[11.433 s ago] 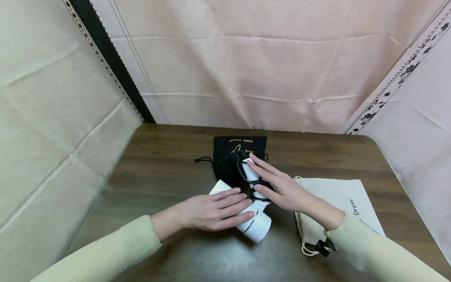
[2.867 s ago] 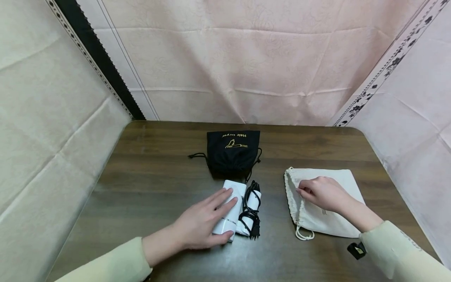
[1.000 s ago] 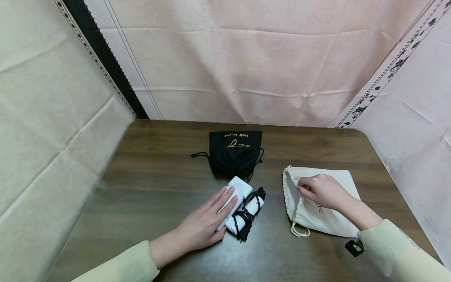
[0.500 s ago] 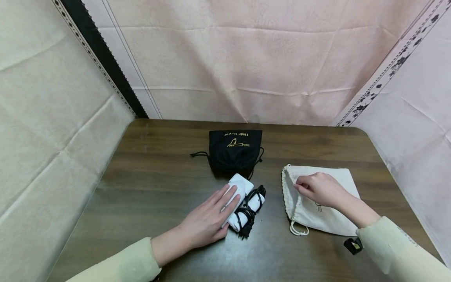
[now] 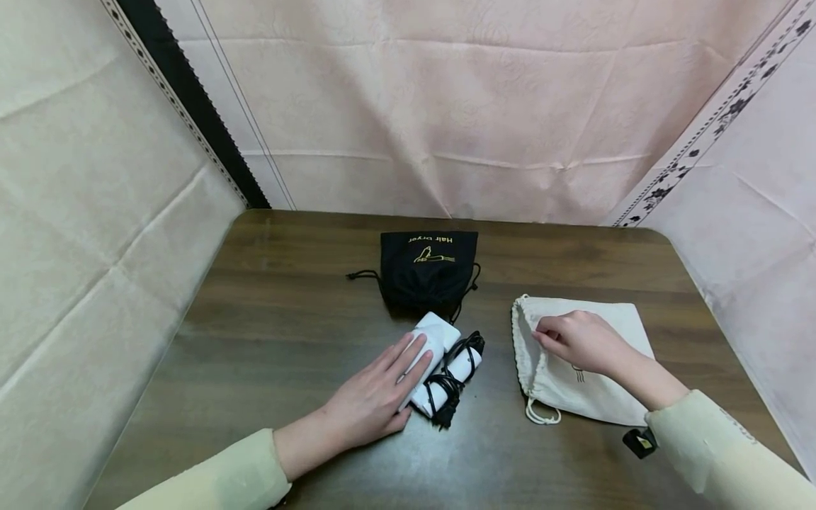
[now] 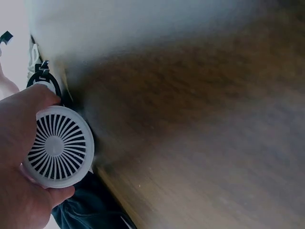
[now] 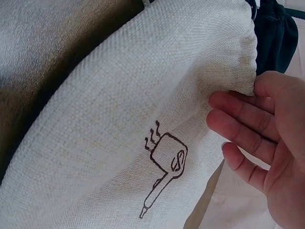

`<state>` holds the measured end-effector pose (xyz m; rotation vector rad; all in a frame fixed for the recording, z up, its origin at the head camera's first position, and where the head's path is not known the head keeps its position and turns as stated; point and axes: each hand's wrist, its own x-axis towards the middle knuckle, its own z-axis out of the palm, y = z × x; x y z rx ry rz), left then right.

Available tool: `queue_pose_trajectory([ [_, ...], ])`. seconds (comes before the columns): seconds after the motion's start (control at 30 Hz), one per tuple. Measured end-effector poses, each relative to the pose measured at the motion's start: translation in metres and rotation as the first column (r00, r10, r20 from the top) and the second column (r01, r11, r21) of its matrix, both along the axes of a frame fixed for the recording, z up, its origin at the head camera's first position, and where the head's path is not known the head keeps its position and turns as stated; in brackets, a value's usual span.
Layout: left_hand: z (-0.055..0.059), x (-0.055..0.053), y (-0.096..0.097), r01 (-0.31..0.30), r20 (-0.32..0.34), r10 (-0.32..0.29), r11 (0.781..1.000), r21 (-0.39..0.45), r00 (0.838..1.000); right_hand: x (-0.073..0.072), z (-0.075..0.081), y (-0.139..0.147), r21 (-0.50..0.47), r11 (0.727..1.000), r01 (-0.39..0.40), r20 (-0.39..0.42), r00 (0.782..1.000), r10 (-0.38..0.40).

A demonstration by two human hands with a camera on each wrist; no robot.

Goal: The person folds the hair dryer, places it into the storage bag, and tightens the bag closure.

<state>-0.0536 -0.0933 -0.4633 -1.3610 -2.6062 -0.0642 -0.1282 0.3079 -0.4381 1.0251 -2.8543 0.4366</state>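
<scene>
A white folding hair dryer lies at the middle of the table, its handle folded alongside the body and wound with a black cord. My left hand holds the body from above; the left wrist view shows thumb and fingers either side of its round vent. On the right lies a cream drawstring bag, a small hair-dryer drawing on its cloth. With thumb and index finger my right hand pinches the upper layer at its mouth, which gapes towards the dryer.
Behind the dryer lies a black drawstring pouch lettered "Hair Dryer", its cords spread sideways. A small black item shows at the right sleeve. Cloth walls enclose the wooden table behind and at both sides.
Earlier both hands were on the dryer, its handle unfolded; now the handle is folded and the right hand holds the bag's mouth raised. The dryer has since turned clockwise; the last half second shows little movement.
</scene>
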Motion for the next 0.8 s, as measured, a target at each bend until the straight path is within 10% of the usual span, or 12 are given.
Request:
queue_pose_trajectory([
  [0.8,0.013,-0.007,0.007,0.07,-0.191,-0.044,0.989,0.134,0.981,-0.001,0.002,-0.002,0.012,1.0,-0.002,0.02,1.0,0.002],
])
